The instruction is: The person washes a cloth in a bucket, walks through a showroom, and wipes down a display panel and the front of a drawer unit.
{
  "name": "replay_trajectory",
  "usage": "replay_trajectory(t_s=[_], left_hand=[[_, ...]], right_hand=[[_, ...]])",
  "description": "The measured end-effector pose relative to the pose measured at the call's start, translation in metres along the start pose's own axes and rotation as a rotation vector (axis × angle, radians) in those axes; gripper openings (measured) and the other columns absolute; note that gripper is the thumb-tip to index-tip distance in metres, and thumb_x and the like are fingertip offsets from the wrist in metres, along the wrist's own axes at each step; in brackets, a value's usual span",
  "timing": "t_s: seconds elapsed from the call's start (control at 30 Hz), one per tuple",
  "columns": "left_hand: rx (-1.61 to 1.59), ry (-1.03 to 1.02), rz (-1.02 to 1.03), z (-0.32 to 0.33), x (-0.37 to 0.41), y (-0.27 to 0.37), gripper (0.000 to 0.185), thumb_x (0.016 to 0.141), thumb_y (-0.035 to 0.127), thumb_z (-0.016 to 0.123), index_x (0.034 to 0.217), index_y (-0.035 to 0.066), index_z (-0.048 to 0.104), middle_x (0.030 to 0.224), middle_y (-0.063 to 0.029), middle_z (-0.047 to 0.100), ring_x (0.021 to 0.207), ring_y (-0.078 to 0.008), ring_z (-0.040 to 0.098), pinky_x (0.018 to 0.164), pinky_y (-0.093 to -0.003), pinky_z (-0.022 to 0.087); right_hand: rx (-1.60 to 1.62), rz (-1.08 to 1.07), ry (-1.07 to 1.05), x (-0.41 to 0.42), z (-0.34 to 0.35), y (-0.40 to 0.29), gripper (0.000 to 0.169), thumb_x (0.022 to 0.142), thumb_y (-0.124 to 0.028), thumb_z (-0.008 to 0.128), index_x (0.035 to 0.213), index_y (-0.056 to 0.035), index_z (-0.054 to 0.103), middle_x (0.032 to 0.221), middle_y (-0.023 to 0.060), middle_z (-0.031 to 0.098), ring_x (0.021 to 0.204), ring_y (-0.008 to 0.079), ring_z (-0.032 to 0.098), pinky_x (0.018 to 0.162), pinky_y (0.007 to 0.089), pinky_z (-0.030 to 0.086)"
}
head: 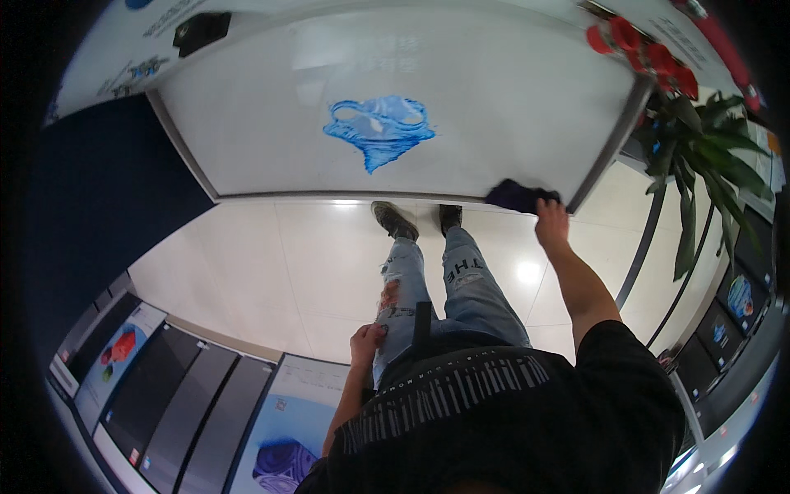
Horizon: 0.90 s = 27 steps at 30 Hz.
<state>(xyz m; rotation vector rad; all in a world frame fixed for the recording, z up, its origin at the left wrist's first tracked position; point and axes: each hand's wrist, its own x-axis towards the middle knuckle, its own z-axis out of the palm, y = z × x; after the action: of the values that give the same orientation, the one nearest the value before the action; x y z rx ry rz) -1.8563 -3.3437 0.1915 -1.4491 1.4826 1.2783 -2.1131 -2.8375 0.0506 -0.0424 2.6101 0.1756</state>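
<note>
My right hand (552, 223) grips one end of a dark purple cloth (519, 196). The cloth lies along the near right edge of a glossy white panel (265, 136) framed in grey trim. Printed in blue on the panel is a splash-like picture (379, 133), to the left of the cloth. My left hand (366, 341) hangs low beside my thigh, its fingers curled in; whether anything is inside them cannot be seen.
A leafy potted plant (691, 142) leans in at the right, near red ribbon-like decorations (648, 55). A black object (202, 33) sits at the far left. A dark blue surface (111, 185) flanks the panel. Dark grey display panels (185, 395) stand behind me on the left.
</note>
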Motion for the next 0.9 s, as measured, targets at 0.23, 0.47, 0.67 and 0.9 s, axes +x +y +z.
replay_trajectory(t_s=[0.23,0.47,0.67,0.9], left_hand=[[0.050,-0.012,0.029,0.017,-0.022,0.036,0.030,0.102,0.026,0.061,0.109,0.000,0.074,0.088,-0.0079,0.076,0.076,-0.0127,0.067,0.069,-0.0269,0.053],[0.134,-0.050,0.105,0.017,-0.012,0.044,0.031,0.102,0.025,0.061,0.110,-0.002,0.074,0.088,-0.0081,0.075,0.077,-0.0121,0.066,0.070,-0.0261,0.052],[0.136,0.002,0.162,-0.006,-0.015,0.062,0.031,0.101,0.024,0.062,0.109,-0.003,0.074,0.087,-0.0075,0.074,0.078,-0.0106,0.065,0.071,-0.0258,0.051],[0.152,0.164,0.122,-0.069,0.004,0.000,0.028,0.101,0.024,0.063,0.102,0.000,0.077,0.092,-0.0061,0.077,0.086,-0.0129,0.068,0.082,-0.0287,0.053]], right_hand=[[0.303,0.924,-0.520,-0.101,-0.050,0.161,0.039,0.095,-0.035,0.056,0.111,-0.0053,0.075,0.118,0.0170,0.075,0.106,0.0325,0.074,0.089,0.0434,0.058],[0.525,0.550,0.348,-0.128,-0.020,0.136,0.040,0.082,-0.023,0.067,0.117,-0.0033,0.068,0.113,0.0229,0.065,0.108,0.0458,0.061,0.095,0.0512,0.051],[0.560,0.333,0.259,0.006,-0.013,-0.031,0.038,0.088,-0.033,0.068,0.118,-0.0101,0.064,0.122,0.0245,0.059,0.115,0.0441,0.058,0.093,0.0560,0.050],[0.632,0.219,0.052,0.040,-0.033,-0.255,0.034,0.096,-0.039,0.063,0.112,-0.0096,0.058,0.109,0.0254,0.059,0.104,0.0455,0.062,0.088,0.0589,0.051]])
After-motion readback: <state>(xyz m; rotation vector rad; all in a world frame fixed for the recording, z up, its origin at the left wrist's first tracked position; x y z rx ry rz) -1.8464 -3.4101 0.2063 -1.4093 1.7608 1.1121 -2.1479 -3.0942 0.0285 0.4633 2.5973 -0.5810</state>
